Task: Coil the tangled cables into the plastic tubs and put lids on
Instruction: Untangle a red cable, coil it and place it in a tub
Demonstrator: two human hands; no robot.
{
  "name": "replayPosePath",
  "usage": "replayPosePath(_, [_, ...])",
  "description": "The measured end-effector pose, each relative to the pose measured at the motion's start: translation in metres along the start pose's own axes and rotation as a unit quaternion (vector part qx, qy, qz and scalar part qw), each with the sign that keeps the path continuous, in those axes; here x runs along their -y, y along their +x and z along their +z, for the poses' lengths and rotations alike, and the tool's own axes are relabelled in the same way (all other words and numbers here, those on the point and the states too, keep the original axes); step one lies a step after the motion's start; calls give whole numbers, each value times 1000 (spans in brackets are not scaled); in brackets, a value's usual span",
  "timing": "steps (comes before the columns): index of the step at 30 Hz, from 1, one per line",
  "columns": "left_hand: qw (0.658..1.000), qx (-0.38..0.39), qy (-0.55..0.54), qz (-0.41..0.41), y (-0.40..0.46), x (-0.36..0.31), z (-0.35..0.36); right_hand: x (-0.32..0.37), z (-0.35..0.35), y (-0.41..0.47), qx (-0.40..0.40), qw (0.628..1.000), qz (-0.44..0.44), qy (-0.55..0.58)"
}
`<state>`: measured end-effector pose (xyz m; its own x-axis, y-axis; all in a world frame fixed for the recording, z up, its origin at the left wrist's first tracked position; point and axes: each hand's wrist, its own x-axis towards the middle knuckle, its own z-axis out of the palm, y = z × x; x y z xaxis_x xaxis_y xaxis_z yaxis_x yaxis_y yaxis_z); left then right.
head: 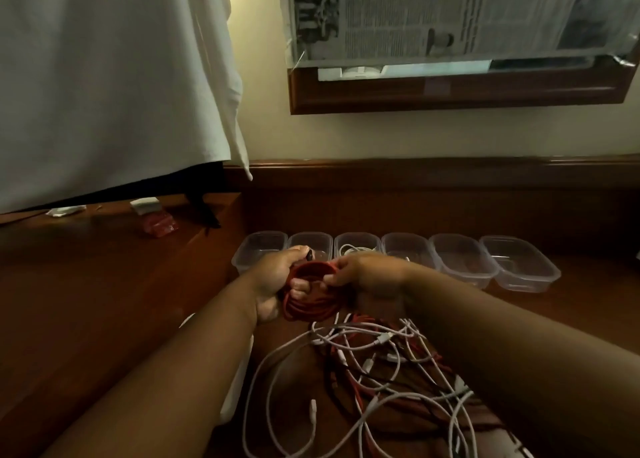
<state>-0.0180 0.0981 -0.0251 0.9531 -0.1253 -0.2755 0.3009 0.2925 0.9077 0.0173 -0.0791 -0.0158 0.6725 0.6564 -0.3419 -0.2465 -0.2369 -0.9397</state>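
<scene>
A red cable point(308, 303) is wound into a coil held between both hands above the desk. My left hand point(277, 277) grips the coil's left side, with a dark plug end sticking up by its thumb. My right hand point(367, 274) pinches the coil's upper right edge. Behind the hands stands a row of several clear plastic tubs point(460, 262); the third tub from the left point(356, 246) holds a white cable. A tangle of white and red cables point(374, 371) lies on the desk in front of me. No lids are visible.
The wooden desk point(104, 302) has a raised section at left carrying a red packet point(159, 224) and white paper scraps. A white cloth point(114, 77) hangs at the upper left. A wood-framed panel covered with newspaper point(450, 25) is on the wall.
</scene>
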Motion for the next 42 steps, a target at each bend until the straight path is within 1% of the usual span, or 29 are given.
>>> replayPosePath(2, [1000, 3, 8, 1, 9, -2, -4, 0, -7, 9, 13, 998, -8, 56])
replayPosePath(3, [1000, 1, 12, 0, 14, -3, -5, 2, -11, 13, 3, 998, -12, 66])
replayPosePath(5, [999, -16, 25, 26, 23, -5, -3, 6, -17, 20, -44, 998, -13, 44])
replayPosePath(7, [993, -66, 55, 75, 32, -5, -2, 9, -26, 31, -107, 994, -20, -7])
replayPosePath(8, [988, -90, 82, 91, 34, -5, -4, 10, -30, 37, -131, 991, -27, -19])
replayPosePath(10, [976, -117, 157, 90, 38, -4, -11, 11, -37, 47, -159, 986, -42, -16])
replayPosePath(12, [968, -123, 206, 72, 40, -2, -17, 10, -40, 50, -161, 986, -46, -6])
replayPosePath(17, [965, -154, 196, 78, 58, 3, -9, 0, -49, 43, -145, 989, -42, -4])
replayPosePath(18, [966, -158, 188, 78, 64, 4, -6, -3, -51, 38, -145, 988, -41, -21])
replayPosePath(19, [967, -164, 179, 77, 71, 4, -3, -6, -52, 32, -154, 984, -42, -77])
replayPosePath(20, [968, -173, 166, 74, 78, 4, -1, -11, -53, 25, -171, 971, -47, -161])
replayPosePath(21, [969, -184, 151, 72, 87, 3, 0, -18, -54, 19, -184, 950, -59, -245])
replayPosePath(22, [969, -196, 132, 71, 95, 2, 2, -24, -56, 15, -188, 928, -69, -315])
replayPosePath(24, [969, -213, 104, 73, 114, -1, 4, -39, -58, 7, -175, 875, -60, -447])
replayPosePath(26, [963, -227, 131, 70, 132, -2, 7, -57, -61, 3, -149, 815, -32, -559])
replayPosePath(27, [957, -231, 161, 67, 139, -2, 10, -65, -63, 2, -142, 797, -20, -586])
replayPosePath(28, [952, -231, 192, 65, 145, 0, 13, -73, -66, 1, -137, 790, -9, -597])
replayPosePath(29, [946, -226, 222, 62, 151, 1, 16, -80, -68, 1, -134, 793, -4, -594])
replayPosePath(31, [930, -214, 293, 54, 158, 2, 23, -92, -72, -1, -127, 811, -7, -571])
replayPosePath(32, [912, -213, 347, 53, 161, 1, 24, -96, -74, -2, -123, 822, -10, -556])
replayPosePath(34, [860, -207, 464, 53, 166, -3, 26, -102, -76, -3, -118, 841, -18, -528])
replayPosePath(36, [819, -191, 540, 39, 166, -8, 27, -107, -78, -4, -114, 850, -31, -513])
replayPosePath(38, [779, -182, 599, 18, 166, -10, 27, -110, -80, -3, -112, 852, -39, -511])
replayPosePath(39, [768, -176, 615, 8, 167, -11, 27, -112, -80, -2, -112, 850, -39, -514])
replayPosePath(40, [766, -168, 620, 2, 167, -11, 26, -113, -80, -1, -112, 847, -39, -518])
replayPosePath(42, [779, -153, 608, 3, 167, -10, 23, -115, -79, 0, -113, 842, -37, -526])
